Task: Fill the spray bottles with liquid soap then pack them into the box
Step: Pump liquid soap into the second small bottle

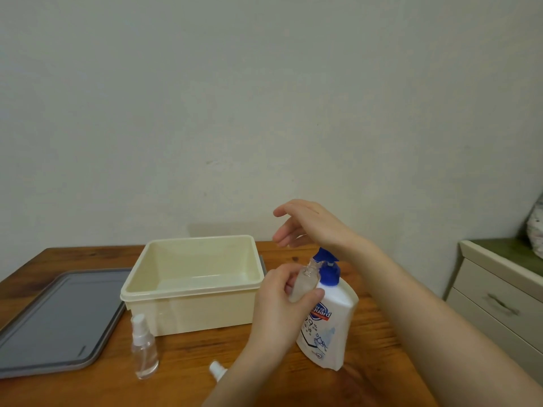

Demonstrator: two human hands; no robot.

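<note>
Left hand (276, 301) lower centre, fingers curled round uncapped spray bottle (304, 284), mouth tilted toward blue pump (328, 267) of soap bottle (330, 327). Right hand (307, 224) spread loose above pump. Cream box (188, 309) centre-left; capped spray bottle (144, 349) upright before it.

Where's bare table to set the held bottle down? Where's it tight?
Free: table between the standing spray bottle and the left forearm, in front of the box; the strip before the grey lid. Tight: around the soap bottle, where left hand and right hand crowd; loose spray cap beside the forearm.
</note>
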